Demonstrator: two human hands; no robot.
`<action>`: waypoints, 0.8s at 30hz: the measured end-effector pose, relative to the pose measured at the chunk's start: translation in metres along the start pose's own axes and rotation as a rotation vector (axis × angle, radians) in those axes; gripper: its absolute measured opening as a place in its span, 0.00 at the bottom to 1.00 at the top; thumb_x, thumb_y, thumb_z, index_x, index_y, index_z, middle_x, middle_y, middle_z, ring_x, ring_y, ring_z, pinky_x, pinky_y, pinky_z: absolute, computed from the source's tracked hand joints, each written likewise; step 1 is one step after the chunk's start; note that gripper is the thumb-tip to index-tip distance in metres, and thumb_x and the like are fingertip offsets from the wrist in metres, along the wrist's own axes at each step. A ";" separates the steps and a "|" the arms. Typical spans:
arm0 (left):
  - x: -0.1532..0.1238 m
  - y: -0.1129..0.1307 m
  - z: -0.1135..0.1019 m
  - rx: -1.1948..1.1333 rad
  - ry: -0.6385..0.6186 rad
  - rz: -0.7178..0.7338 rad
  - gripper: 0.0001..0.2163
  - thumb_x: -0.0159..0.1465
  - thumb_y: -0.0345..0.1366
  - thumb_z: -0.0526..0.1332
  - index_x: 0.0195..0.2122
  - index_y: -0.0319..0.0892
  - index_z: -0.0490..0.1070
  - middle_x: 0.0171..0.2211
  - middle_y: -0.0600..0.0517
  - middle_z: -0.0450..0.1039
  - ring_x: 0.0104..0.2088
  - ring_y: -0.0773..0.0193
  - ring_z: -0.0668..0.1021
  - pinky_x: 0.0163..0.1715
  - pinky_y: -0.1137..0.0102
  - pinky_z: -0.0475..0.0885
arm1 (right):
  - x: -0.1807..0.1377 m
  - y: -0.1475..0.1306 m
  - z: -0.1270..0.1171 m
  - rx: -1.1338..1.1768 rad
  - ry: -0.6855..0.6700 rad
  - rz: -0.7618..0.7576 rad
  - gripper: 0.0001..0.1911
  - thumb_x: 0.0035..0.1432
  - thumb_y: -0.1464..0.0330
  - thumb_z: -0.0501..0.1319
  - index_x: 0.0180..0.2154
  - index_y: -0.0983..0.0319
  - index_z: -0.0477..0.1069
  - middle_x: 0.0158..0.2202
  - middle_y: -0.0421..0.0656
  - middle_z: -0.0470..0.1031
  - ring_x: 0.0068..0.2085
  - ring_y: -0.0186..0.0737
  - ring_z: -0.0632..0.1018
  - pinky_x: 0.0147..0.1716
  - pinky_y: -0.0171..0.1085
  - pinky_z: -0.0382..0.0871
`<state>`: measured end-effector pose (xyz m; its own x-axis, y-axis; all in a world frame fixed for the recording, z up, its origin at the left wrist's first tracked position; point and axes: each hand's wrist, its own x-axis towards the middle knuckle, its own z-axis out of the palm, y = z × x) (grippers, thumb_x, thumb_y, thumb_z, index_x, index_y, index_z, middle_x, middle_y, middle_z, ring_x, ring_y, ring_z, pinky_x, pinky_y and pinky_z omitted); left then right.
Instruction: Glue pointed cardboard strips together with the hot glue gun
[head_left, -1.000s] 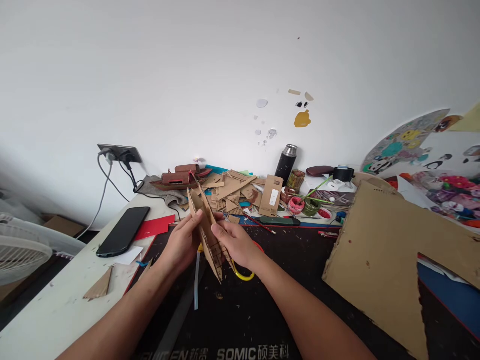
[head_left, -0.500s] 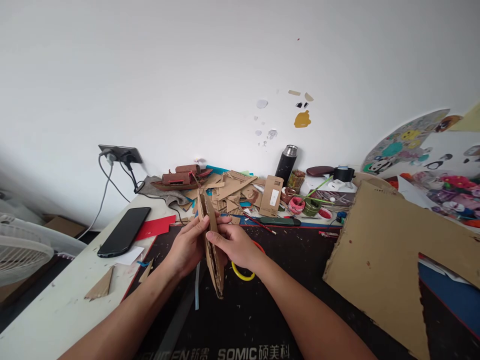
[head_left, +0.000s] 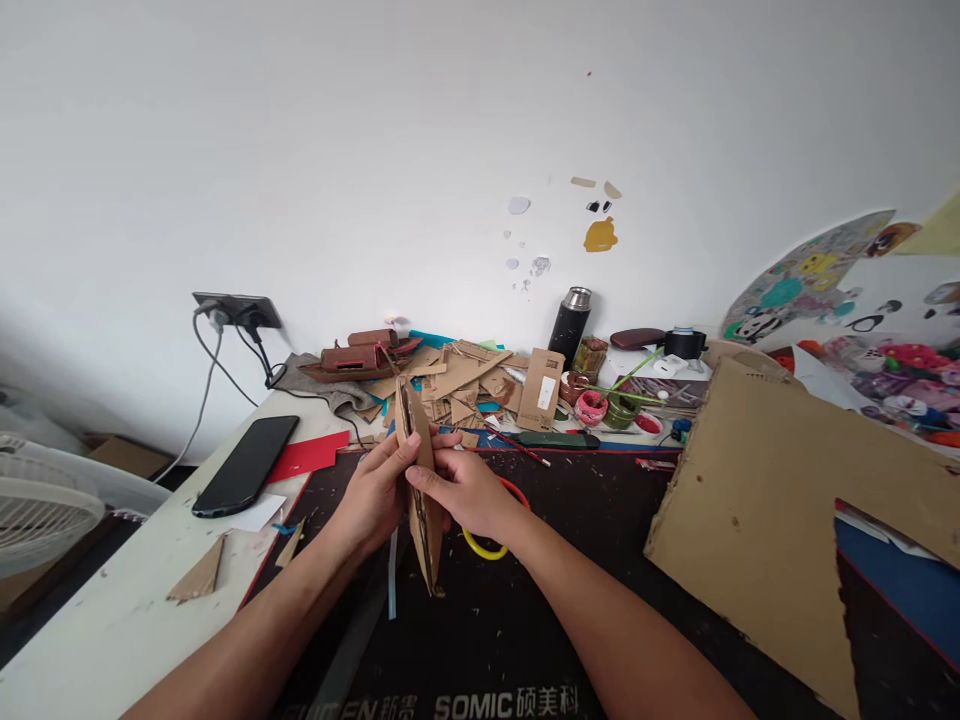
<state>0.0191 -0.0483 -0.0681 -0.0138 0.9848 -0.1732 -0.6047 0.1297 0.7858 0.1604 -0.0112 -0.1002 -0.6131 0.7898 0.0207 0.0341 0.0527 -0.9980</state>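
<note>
Both hands grip a long, narrow cardboard piece (head_left: 421, 510) made of layers, held upright on edge above the black mat (head_left: 525, 640). My left hand (head_left: 379, 490) closes on its left side, thumb near the upper edge. My right hand (head_left: 469, 490) presses from the right, thumb across the top edge and fingers behind. A thin dark gap runs between the layers. Beside my right wrist lies a ring-shaped yellow and red handle (head_left: 487, 548), partly covered by the hand. A pale blue strip (head_left: 392, 580) hangs or lies just left of the cardboard piece; which, I cannot tell.
Cardboard scraps (head_left: 465, 375) pile up behind the hands, with a brown model boat (head_left: 360, 358) to their left. A black thermos (head_left: 570, 325) and open paint jars (head_left: 591, 407) stand behind. At right lies a large cardboard sheet (head_left: 750, 520); at left, a phone (head_left: 246, 465).
The gap between the cardboard layers has narrowed as the hands press them together. My right thumb has shifted slightly left. The view has moved a little.
</note>
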 end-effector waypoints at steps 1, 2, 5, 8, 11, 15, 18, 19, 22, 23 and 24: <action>0.000 0.000 0.000 -0.002 -0.002 0.004 0.11 0.60 0.33 0.73 0.43 0.38 0.79 0.43 0.39 0.85 0.42 0.43 0.87 0.34 0.58 0.86 | 0.000 0.000 0.000 -0.005 0.000 -0.004 0.23 0.66 0.47 0.64 0.37 0.62 0.73 0.28 0.38 0.73 0.23 0.32 0.71 0.19 0.31 0.62; 0.000 0.000 0.000 -0.001 -0.006 0.009 0.12 0.59 0.33 0.73 0.43 0.37 0.79 0.43 0.38 0.85 0.42 0.43 0.87 0.34 0.58 0.86 | 0.000 0.000 0.000 -0.009 -0.001 -0.008 0.23 0.66 0.47 0.64 0.37 0.62 0.73 0.28 0.39 0.73 0.23 0.32 0.71 0.19 0.31 0.62; 0.000 0.001 0.001 0.003 -0.023 0.021 0.13 0.59 0.34 0.74 0.43 0.38 0.79 0.43 0.38 0.85 0.42 0.43 0.87 0.35 0.58 0.85 | -0.001 -0.001 -0.001 -0.030 0.002 -0.017 0.23 0.67 0.47 0.63 0.38 0.62 0.73 0.28 0.39 0.73 0.23 0.32 0.71 0.19 0.31 0.62; 0.000 0.000 0.000 0.008 -0.033 0.033 0.13 0.59 0.35 0.75 0.43 0.38 0.79 0.43 0.39 0.85 0.43 0.43 0.87 0.36 0.59 0.85 | -0.001 -0.002 -0.002 -0.057 0.001 -0.025 0.23 0.67 0.47 0.63 0.38 0.62 0.73 0.28 0.39 0.72 0.23 0.32 0.71 0.19 0.31 0.63; 0.000 -0.001 -0.001 0.026 -0.043 0.049 0.13 0.59 0.36 0.75 0.43 0.38 0.79 0.43 0.40 0.85 0.43 0.43 0.87 0.35 0.60 0.85 | -0.002 -0.003 -0.002 -0.064 -0.007 -0.027 0.23 0.67 0.47 0.63 0.38 0.62 0.74 0.27 0.38 0.72 0.23 0.33 0.72 0.18 0.31 0.63; 0.000 -0.001 -0.003 0.038 -0.055 0.039 0.14 0.60 0.38 0.75 0.44 0.39 0.79 0.45 0.39 0.85 0.41 0.45 0.87 0.32 0.60 0.85 | -0.002 -0.004 -0.001 -0.057 -0.005 -0.015 0.23 0.67 0.47 0.63 0.37 0.62 0.73 0.27 0.38 0.72 0.22 0.32 0.72 0.17 0.31 0.64; 0.000 -0.002 -0.002 0.043 -0.051 0.015 0.14 0.61 0.37 0.73 0.46 0.39 0.79 0.47 0.39 0.85 0.38 0.46 0.87 0.29 0.61 0.85 | -0.001 -0.003 -0.001 -0.049 0.000 -0.009 0.24 0.67 0.46 0.63 0.37 0.61 0.72 0.27 0.38 0.72 0.20 0.32 0.72 0.16 0.31 0.65; 0.000 -0.001 -0.001 0.046 -0.048 0.010 0.14 0.61 0.37 0.73 0.47 0.38 0.79 0.47 0.38 0.84 0.37 0.47 0.87 0.29 0.61 0.85 | -0.001 -0.002 0.000 -0.040 0.003 -0.011 0.24 0.67 0.46 0.63 0.37 0.61 0.72 0.27 0.38 0.72 0.20 0.32 0.72 0.16 0.31 0.65; 0.000 0.001 0.001 0.051 -0.062 -0.032 0.17 0.63 0.40 0.71 0.51 0.38 0.79 0.48 0.39 0.84 0.34 0.48 0.87 0.26 0.61 0.84 | 0.000 -0.002 0.001 0.045 -0.016 -0.007 0.26 0.65 0.44 0.63 0.35 0.61 0.70 0.25 0.37 0.73 0.20 0.33 0.73 0.17 0.32 0.66; -0.001 0.003 0.001 0.048 -0.079 -0.061 0.19 0.63 0.42 0.71 0.53 0.38 0.78 0.47 0.39 0.85 0.33 0.47 0.87 0.26 0.60 0.84 | 0.001 -0.003 0.001 0.083 -0.032 -0.001 0.27 0.64 0.42 0.63 0.34 0.60 0.69 0.24 0.37 0.72 0.19 0.33 0.73 0.17 0.33 0.66; 0.000 0.004 0.001 0.045 -0.100 -0.091 0.21 0.63 0.43 0.70 0.55 0.38 0.78 0.46 0.38 0.85 0.32 0.47 0.86 0.25 0.59 0.83 | 0.001 -0.004 0.001 0.117 -0.046 0.005 0.28 0.63 0.41 0.63 0.33 0.60 0.68 0.23 0.37 0.72 0.19 0.34 0.73 0.17 0.33 0.66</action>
<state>0.0172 -0.0481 -0.0638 0.1205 0.9751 -0.1863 -0.5631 0.2217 0.7961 0.1591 -0.0112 -0.0967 -0.6490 0.7606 0.0159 -0.0535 -0.0247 -0.9983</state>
